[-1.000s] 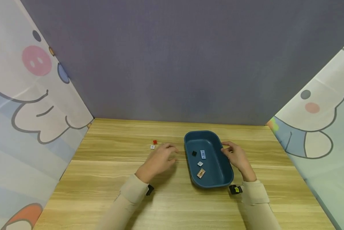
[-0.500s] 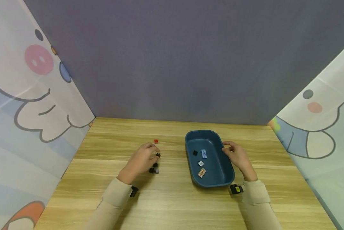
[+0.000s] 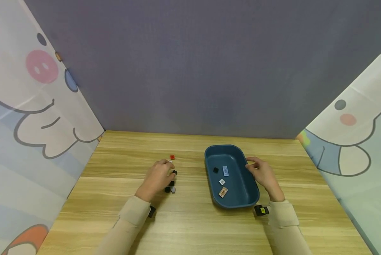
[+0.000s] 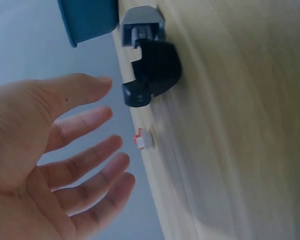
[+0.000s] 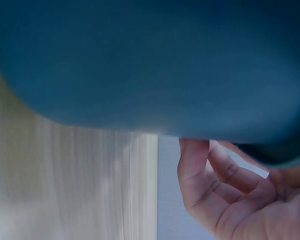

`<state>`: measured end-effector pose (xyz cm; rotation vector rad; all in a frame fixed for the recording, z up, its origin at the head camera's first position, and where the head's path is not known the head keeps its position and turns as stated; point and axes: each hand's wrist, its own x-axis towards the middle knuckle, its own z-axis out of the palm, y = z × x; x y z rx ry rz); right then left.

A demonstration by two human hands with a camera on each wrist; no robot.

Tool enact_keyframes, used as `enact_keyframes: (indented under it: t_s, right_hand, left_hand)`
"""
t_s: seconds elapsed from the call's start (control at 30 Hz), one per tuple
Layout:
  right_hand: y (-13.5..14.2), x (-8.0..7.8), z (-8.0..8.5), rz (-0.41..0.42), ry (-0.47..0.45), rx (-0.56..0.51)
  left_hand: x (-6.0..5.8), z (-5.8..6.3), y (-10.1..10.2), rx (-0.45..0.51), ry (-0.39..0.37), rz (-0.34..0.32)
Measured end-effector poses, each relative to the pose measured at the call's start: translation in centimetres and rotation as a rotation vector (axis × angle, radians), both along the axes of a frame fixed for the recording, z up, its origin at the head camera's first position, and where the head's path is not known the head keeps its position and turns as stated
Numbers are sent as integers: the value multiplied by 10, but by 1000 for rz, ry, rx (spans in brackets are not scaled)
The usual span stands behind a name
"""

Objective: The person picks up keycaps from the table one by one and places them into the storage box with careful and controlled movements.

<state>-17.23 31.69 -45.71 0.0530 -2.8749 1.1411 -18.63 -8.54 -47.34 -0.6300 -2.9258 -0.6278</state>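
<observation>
My left hand is over a small group of toy-like pieces, its fingers loosely bent and apart in the left wrist view. Just beyond its thumb stands a curved black piece, with a grey piece behind it. A red piece lies past the fingertips, and a white one shows beside it. At the right long side of a dark blue tray, my right hand holds the rim with thumb and fingers. The tray contains a black piece, a pale blue plate, a white tile and a tan plate.
The wooden table ends at a grey upright panel behind. Cartoon-printed panels flank it left and right. More black pieces and a grey one lie close to the left hand.
My left hand has moved left from beside the tray to the small pieces, then stayed nearly still over the last half second. The right hand and tray have stayed in place.
</observation>
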Motion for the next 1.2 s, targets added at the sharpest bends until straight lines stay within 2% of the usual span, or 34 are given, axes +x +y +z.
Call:
enact_keyframes:
  t_s: [0.13,0.43,0.7,0.9,1.2]
  right_hand:
    - [-1,0,1,1,2,-6]
    - [-1,1,2,-8,-9,1]
    - [-1,1,3,-9,-7,-1]
    - [-2,1,3,-15,-12,-3]
    - [-2,1,3,-15,-3,4]
  left_hand:
    - [-3,-2,4,-18,-41,20]
    - [-7,-4,9,-49,-79,47]
    - [-8,-6,10,-51,-72,47]
    - [-6,0,13,-41,-17,32]
    - [1,20,30,-1,109,-46]
